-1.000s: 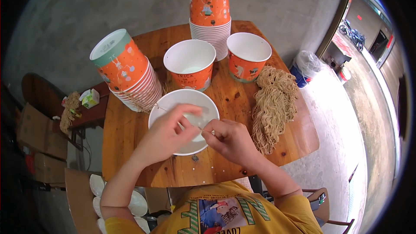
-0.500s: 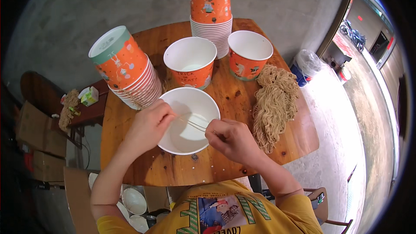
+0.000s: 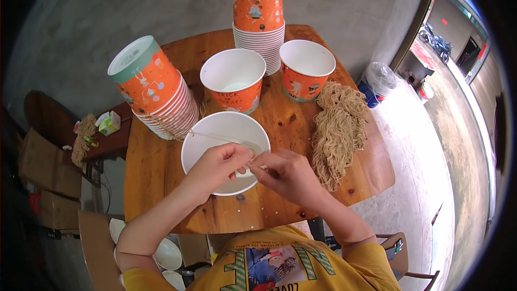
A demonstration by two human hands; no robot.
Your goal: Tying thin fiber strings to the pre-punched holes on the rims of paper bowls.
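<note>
A white paper bucket (image 3: pixel 195 156) stands in front of me with its mouth up. A thin tan cord (image 3: pixel 211 136) runs from the left side of its rim to my hands. Over the bucket, my left hand (image 3: pixel 222 164) is closed in a pinch on the cord. Fingertips nearly touching it, my right hand (image 3: pixel 284 173) also pinches the cord; the cord's end is hidden between the fingers. Beyond stand two upright orange buckets, a middle one (image 3: pixel 232 94) and a right one (image 3: pixel 306 82), both with white insides.
An upside-down bucket stack (image 3: pixel 153 83) leans at the left, with loose cords along it. Another stack (image 3: pixel 258 19) stands at the back. A tan cord bundle (image 3: pixel 339 134) lies on the wooden table (image 3: pixel 288 129) at right. Cardboard boxes (image 3: pixel 51 161) sit at far left.
My left hand has moved right, from the bucket's left side to meet my right hand. The cord now stretches from the left rim to both hands.
</note>
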